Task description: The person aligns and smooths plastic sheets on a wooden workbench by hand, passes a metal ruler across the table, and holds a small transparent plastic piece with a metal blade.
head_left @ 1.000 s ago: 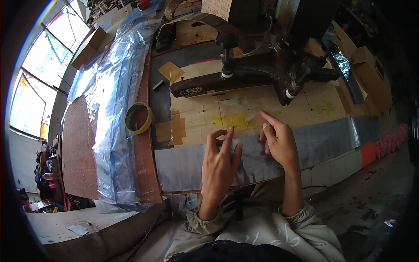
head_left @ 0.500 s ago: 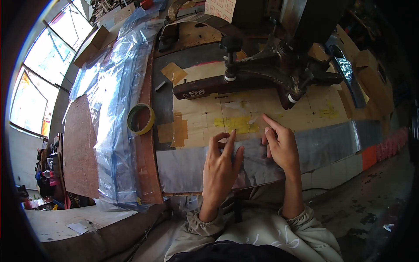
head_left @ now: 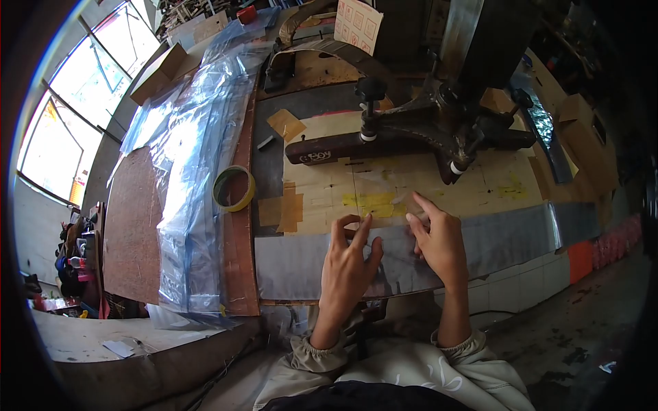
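My left hand (head_left: 348,264) is over the grey strip (head_left: 301,264) at the board's front edge, fingers bent and apart, with nothing seen in it. To its right, my right hand (head_left: 440,241) has its index finger stretched toward the pale board (head_left: 322,179) and the thumb apart from it. A small clear piece, hard to make out, shows near that fingertip. Yellow tape (head_left: 377,204) lies on the board just beyond both hands. Behind it stands a dark metal clamp bar (head_left: 404,144) on the machine.
A yellow tape roll (head_left: 234,188) sits left of the board, beside blue plastic film (head_left: 199,151). Brown tape pieces (head_left: 291,209) are on the board's left end. Cardboard (head_left: 582,140) stands at the right, and a machine column (head_left: 483,48) rises behind.
The whole scene has shifted slightly right and down in view. My right thumb has moved closer to the index finger; my left hand keeps nearly the same pose.
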`<state>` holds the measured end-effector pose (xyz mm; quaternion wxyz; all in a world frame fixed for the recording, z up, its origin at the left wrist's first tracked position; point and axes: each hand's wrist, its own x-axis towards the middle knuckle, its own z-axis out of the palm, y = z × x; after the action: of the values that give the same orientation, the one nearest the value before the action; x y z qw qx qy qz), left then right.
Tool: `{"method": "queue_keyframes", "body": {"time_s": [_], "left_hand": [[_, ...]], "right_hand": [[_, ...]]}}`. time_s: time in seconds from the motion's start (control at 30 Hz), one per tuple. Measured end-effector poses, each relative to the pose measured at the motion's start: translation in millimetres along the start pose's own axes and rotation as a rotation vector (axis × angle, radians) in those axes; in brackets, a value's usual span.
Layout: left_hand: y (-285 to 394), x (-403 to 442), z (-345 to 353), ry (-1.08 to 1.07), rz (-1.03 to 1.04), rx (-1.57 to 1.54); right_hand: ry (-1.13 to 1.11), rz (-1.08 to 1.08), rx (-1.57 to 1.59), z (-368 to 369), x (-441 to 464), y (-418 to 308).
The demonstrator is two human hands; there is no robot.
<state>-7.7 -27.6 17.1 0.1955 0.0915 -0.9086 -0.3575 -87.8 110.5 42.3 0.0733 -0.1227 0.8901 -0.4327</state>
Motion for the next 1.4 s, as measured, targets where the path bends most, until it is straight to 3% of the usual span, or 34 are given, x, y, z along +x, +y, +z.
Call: {"method": "queue_keyframes", "body": {"time_s": [0.13,0.27,0.87,1.17,1.2,1.4], "left_hand": [[2,0,0,-0.007,0.017,0.016],[1,0,1,-0.006,0.023,-0.006],[0,0,3,-0.032,0.06,0.009],[-10,0,8,-0.099,0.318,0.348],[-1,-1,4,-0.096,0.222,0.236],[-3,-4,5,-0.051,0.274,0.323]], "right_hand": [[0.075,-0.041,-0.369,-7,-22,-21],[0.128,-0.437,-0.472,1,-39,-8],[0.217,-0.467,-0.523,28,-47,15],[0.275,-0.475,-0.486,30,-50,18],[0.277,-0.472,-0.482,29,-50,18],[0.281,-0.46,-0.447,30,-50,18]]}}
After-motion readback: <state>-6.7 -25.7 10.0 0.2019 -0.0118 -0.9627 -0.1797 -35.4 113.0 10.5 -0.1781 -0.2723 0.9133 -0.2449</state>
